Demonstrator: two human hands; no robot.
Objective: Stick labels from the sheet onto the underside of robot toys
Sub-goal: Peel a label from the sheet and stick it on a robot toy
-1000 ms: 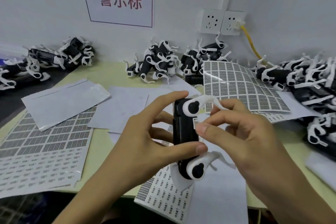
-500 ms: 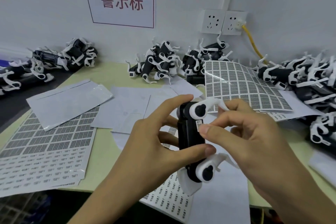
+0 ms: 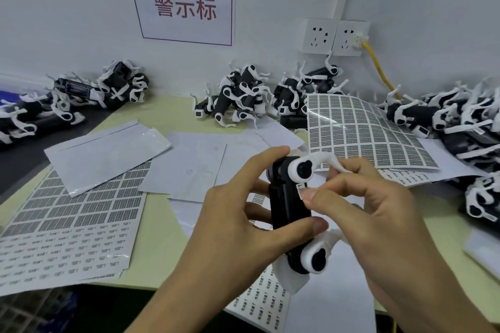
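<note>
My left hand [image 3: 238, 213] grips a black robot toy [image 3: 289, 205] with white legs, held upright above the table, index finger over its top and thumb across its lower body. My right hand [image 3: 370, 213] touches the toy's right side, its thumb tip pressing a small white label [image 3: 301, 189] against the black body just under the upper white leg joint. A label sheet [image 3: 259, 295] lies on the table below the toy, partly hidden by my hands.
Heaps of black-and-white robot toys lie along the wall at the left [image 3: 81, 94], the middle [image 3: 243, 97] and the right [image 3: 460, 121]. More label sheets lie at the left [image 3: 67, 224] and back right [image 3: 359, 130]. Blank backing papers [image 3: 108, 151] cover the table's middle. A yellow cable [image 3: 378, 67] hangs from the socket.
The toy and both hands have shifted slightly right and up in view. My right thumb has moved onto the label on the toy's body.
</note>
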